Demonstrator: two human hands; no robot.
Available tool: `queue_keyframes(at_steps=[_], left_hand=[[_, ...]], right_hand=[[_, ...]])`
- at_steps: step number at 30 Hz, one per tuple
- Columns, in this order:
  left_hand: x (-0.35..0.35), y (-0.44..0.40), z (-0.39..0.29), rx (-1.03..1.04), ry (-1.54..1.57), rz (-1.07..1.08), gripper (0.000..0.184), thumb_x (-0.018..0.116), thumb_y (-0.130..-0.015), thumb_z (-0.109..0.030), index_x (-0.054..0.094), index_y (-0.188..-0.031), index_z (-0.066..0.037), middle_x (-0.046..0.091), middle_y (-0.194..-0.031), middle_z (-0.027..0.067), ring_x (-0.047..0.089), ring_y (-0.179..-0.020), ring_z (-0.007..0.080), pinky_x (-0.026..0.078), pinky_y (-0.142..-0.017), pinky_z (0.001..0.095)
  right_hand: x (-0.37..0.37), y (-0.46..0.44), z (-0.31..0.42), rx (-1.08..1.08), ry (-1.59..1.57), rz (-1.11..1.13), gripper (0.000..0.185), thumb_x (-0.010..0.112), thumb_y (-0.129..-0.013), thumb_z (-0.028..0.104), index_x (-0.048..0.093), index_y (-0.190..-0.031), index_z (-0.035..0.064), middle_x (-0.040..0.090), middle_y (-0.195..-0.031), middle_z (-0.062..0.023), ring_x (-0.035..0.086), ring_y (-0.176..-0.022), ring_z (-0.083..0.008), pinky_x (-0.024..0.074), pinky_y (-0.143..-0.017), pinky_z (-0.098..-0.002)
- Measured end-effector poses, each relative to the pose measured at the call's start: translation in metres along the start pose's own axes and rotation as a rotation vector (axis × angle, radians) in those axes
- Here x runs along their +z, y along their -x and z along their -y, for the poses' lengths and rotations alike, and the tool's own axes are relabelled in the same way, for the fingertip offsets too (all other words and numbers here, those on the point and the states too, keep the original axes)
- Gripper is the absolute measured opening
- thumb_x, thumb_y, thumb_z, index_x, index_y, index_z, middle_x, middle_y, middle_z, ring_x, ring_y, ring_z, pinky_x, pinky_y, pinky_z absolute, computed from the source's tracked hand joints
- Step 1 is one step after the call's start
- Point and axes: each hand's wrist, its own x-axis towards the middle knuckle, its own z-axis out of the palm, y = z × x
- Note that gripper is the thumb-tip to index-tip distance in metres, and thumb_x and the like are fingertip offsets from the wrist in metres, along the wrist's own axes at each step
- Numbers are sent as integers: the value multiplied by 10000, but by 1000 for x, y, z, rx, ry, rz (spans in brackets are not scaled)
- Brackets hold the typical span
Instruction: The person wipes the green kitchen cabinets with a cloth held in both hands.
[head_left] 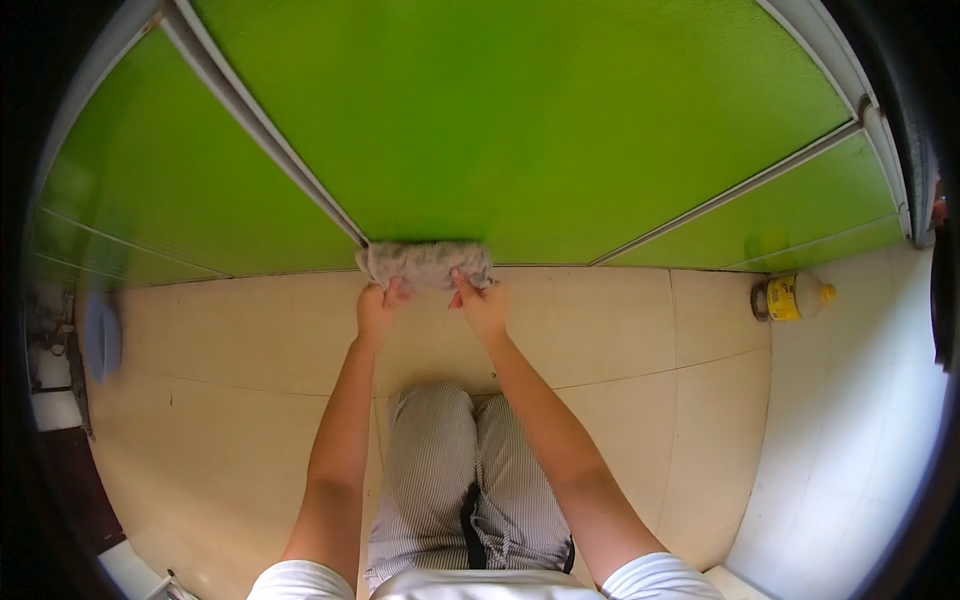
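A greyish, rumpled cloth (425,262) is stretched sideways between my two hands, close to the foot of the green cabinet front (560,130). My left hand (380,305) grips its left part, with the fingers closed on it. On the right part, my right hand (481,303) pinches the cloth between thumb and fingers. The cloth's upper edge overlaps the bottom of the green panel; whether it presses against it I cannot tell.
Beige floor tiles (600,320) lie under my striped trouser legs (430,470). A clear bottle with a yellow label (784,298) lies at the right by the white wall (850,400). At the left is a blue basin (101,337).
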Motion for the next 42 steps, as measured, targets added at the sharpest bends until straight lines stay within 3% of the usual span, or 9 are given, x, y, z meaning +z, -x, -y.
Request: queue_keyframes(at_steps=[2, 5, 11, 17, 23, 29, 35, 38, 42], left_hand=[[17, 0, 36, -277, 156, 126, 405, 495, -891, -361, 596, -1007, 14, 647, -741, 120, 606, -588, 206, 469, -542, 322], [31, 6, 14, -380, 218, 147, 456, 507, -882, -398, 577, -1021, 31, 643, -832, 120, 610, -607, 215, 489, -564, 335], [42, 41, -26, -470, 592, 97, 517, 518, -870, -414, 468, -1194, -13, 525, -1145, 120, 511, -1054, 241, 470, -821, 362], [56, 107, -70, -487, 1701, 277, 553, 533, -860, -415, 379, -1270, -77, 469, -1236, 71, 429, -1146, 242, 321, -992, 371], [57, 153, -99, -448, 1593, 190, 456, 525, -869, -389, 458, -1195, -78, 532, -1174, 39, 498, -1087, 205, 393, -935, 361], [53, 189, -128, -438, 1699, 117, 422, 549, -863, -354, 476, -1171, -76, 548, -1152, 37, 515, -1069, 194, 423, -907, 334], [62, 214, -144, -447, 1731, 203, 427, 599, -842, -293, 457, -1174, -65, 544, -1146, 47, 521, -1052, 192, 442, -883, 328], [63, 217, -136, -323, 1250, 256, 434, 645, -811, -205, 448, -1168, -57, 544, -1129, 59, 523, -1048, 200, 449, -868, 332], [56, 226, -142, -437, 1145, 223, 447, 671, -780, -139, 448, -1160, -62, 548, -1107, 62, 532, -1033, 205, 452, -858, 337]], right_hand=[[8, 0, -20, 153, 88, -23, 289, 621, -818, 265, 620, -756, -17, 566, -527, -61, 512, -422, -159, 402, -446, -259], [21, -7, -60, 474, -416, -241, 373, 630, -811, 317, 616, -671, -28, 583, -540, -86, 483, -377, -169, 395, -418, -282], [-15, 35, -65, 240, -306, -87, 377, 622, -821, 328, 630, -661, -13, 619, -613, -78, 531, -516, -125, 412, -507, -229], [-50, 116, -26, 50, -364, -14, 347, 585, -856, 285, 635, -667, -2, 635, -661, -53, 520, -578, -91, 418, -576, -227], [-60, 171, -24, 106, -408, -105, 340, 603, -840, 329, 625, -902, -5, 637, -812, -44, 557, -689, -103, 433, -617, -229], [-65, 205, -2, 179, -797, -115, 551, 627, -811, 377, 433, -1189, 26, 523, -1133, -63, 503, -1007, -145, 432, -781, -303], [-61, 222, 7, 160, -865, -2, 500, 619, -824, 346, 439, -1171, 35, 523, -1139, -66, 513, -1011, -168, 424, -854, -325], [-76, 226, -11, 209, -873, -24, 430, 612, -833, 331, 495, -1111, 24, 558, -1103, -68, 541, -986, -162, 442, -825, -313], [-82, 239, -28, 236, -830, -136, 386, 613, -833, 330, 554, -1030, 3, 599, -1012, -67, 567, -910, -147, 457, -790, -299]])
